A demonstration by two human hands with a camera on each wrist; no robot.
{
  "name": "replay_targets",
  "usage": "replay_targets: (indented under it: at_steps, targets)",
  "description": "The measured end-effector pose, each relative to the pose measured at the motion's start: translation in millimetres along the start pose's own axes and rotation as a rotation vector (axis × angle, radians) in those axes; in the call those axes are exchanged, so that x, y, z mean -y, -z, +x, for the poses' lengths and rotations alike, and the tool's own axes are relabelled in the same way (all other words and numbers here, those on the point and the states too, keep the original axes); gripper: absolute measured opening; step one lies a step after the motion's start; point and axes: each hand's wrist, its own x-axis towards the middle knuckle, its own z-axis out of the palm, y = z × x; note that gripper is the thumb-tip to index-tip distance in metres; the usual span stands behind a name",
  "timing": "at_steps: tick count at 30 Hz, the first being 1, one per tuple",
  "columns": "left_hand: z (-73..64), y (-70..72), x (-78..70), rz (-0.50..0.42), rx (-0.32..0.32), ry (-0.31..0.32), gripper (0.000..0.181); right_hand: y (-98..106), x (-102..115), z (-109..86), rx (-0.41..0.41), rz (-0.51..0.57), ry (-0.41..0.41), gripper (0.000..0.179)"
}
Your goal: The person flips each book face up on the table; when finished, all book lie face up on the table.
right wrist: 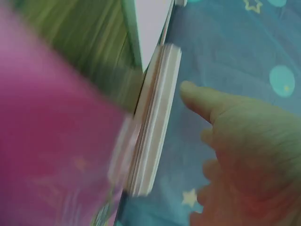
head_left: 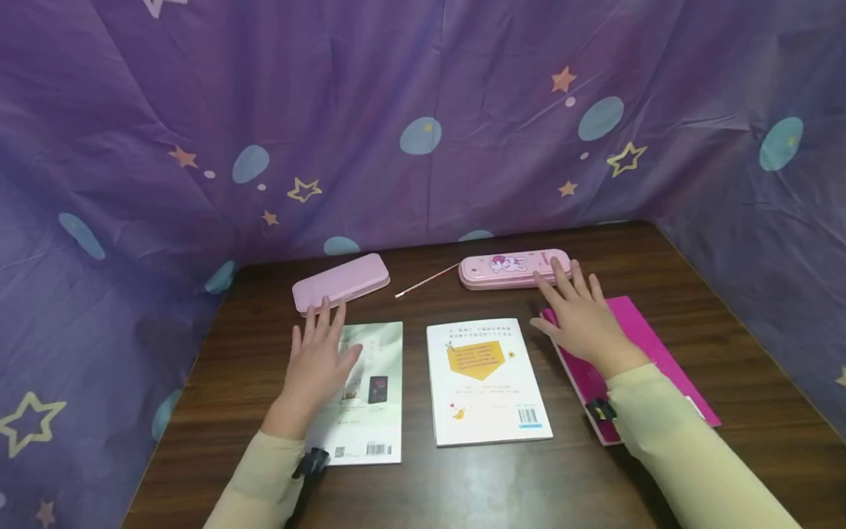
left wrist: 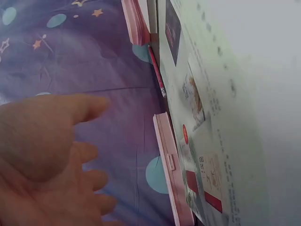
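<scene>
My left hand is spread over a pale green-and-white book at the left, fingertips near a plain pink pencil case. In the left wrist view, that hand holds nothing. My right hand hovers with spread fingers over a magenta book, its fingertips by a pink pencil case with a cartoon rabbit. The right wrist view shows this hand holding nothing either. Between the two hands lies a white book with an orange printed panel.
A thin red-and-white pencil-like stick lies between the two cases. The dark wooden table meets a purple curtain with stars and blue ovals at its back and sides.
</scene>
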Motion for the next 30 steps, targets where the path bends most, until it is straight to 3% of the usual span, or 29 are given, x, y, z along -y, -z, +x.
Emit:
replay_targets:
  at_steps: [5, 11, 17, 24, 30]
  targets:
    - [-6.9, -0.6, -0.1, -0.071, 0.073, 0.003, 0.088, -2.9, 31.0, 17.4, 0.035, 0.045, 0.043, 0.069]
    - [-22.9, 7.0, 3.4, -0.104, 0.171, 0.063, 0.074, -12.5, 68.6, 34.2, 0.067, 0.187, 0.138, 0.054]
    - [-36.0, 13.9, 9.7, -0.102, 0.208, 0.072, 0.068, -22.0, 96.2, 51.0, 0.099, 0.249, 0.238, 0.046]
    - [-48.1, 19.3, 16.5, -0.056, 0.222, 0.108, 0.064, -33.2, 124.1, 68.8, 0.153, 0.308, 0.294, 0.046]
    - [-59.0, 26.6, 25.7, -0.012, 0.266, 0.17, 0.063, -43.6, 143.4, 79.9, 0.19, 0.25, 0.373, 0.045]
